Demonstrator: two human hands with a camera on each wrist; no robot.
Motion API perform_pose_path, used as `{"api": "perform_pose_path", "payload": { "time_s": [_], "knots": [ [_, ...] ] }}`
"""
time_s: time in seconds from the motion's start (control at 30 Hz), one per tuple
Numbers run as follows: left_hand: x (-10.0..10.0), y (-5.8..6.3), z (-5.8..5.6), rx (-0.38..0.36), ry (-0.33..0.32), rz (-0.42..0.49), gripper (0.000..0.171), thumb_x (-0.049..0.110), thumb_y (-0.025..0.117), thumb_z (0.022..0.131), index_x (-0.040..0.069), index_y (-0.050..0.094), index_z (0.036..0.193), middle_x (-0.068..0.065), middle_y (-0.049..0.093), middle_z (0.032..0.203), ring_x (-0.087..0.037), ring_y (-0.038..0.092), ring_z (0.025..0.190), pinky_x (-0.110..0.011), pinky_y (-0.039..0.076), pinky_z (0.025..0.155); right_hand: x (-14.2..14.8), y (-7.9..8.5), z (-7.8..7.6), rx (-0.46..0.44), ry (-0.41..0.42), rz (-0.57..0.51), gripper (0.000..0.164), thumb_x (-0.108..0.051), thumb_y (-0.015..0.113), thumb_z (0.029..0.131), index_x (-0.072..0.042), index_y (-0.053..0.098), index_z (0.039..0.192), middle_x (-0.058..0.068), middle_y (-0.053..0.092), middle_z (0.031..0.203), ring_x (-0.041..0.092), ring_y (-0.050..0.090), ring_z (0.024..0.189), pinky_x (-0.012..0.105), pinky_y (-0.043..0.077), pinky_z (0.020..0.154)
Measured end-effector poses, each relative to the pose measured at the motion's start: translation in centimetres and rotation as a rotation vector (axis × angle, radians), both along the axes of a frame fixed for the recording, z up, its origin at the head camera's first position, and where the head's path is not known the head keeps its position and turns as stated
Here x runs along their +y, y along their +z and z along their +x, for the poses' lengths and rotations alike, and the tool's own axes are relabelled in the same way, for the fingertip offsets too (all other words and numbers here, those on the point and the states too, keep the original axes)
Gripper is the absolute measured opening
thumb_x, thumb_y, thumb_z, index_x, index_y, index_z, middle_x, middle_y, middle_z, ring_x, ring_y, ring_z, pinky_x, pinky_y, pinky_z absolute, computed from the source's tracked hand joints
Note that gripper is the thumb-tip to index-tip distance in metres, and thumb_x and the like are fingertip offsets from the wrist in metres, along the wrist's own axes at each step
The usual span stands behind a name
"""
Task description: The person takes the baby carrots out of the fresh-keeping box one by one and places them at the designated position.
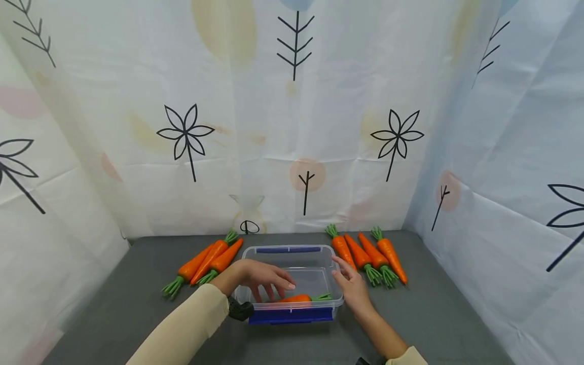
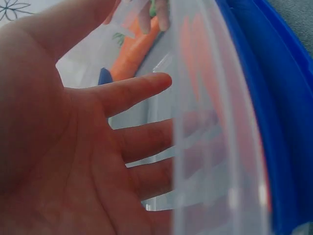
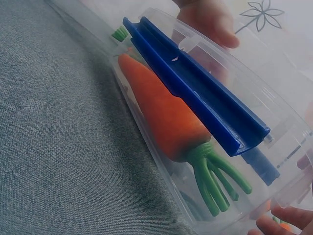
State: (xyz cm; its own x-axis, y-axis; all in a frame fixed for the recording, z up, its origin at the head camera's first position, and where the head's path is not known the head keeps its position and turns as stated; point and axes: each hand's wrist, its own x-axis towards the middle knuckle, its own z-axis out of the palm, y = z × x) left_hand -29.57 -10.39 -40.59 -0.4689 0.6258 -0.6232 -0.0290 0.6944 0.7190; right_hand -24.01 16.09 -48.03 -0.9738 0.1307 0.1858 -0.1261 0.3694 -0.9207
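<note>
A clear plastic box with blue latches stands on the grey table. One carrot with a green top lies inside it along the near wall, partly behind a blue latch in the right wrist view. My left hand reaches over the left side into the box, its fingers loosely spread and pointing down, with nothing in its palm. At the box's right rim is my right hand, fingers extended and thumb apart, holding nothing.
Several carrots lie on the table right of the box, close behind my right hand. Three more carrots lie to the left, near my left forearm. Patterned white cloth hangs behind the table and along both sides.
</note>
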Motion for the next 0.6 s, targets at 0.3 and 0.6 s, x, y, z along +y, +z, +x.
{"api": "perform_pose_path", "payload": {
  "time_s": [0.3,0.6],
  "knots": [
    [1.2,-0.6,0.3,-0.017,-0.055,-0.102,0.048,0.046,0.059,0.094,0.023,0.054,0.135,-0.007,0.060,0.112,-0.027,0.057,0.105,-0.057,0.046,0.089,0.0,0.0,0.0,0.023,0.002,0.000,0.037,-0.013,0.060,0.096,-0.011,0.060,0.133,0.019,0.064,0.111,0.033,0.058,0.103,0.042,0.047,0.080],
    [1.8,-0.3,0.7,-0.029,-0.077,-0.103,0.050,0.044,0.056,0.095,0.021,0.050,0.139,-0.007,0.055,0.119,-0.031,0.057,0.104,-0.052,0.047,0.091,0.1,-0.3,-0.1,0.007,0.005,-0.006,0.039,-0.014,0.061,0.096,-0.014,0.060,0.135,0.019,0.064,0.113,0.034,0.057,0.107,0.049,0.047,0.086]
  ]
}}
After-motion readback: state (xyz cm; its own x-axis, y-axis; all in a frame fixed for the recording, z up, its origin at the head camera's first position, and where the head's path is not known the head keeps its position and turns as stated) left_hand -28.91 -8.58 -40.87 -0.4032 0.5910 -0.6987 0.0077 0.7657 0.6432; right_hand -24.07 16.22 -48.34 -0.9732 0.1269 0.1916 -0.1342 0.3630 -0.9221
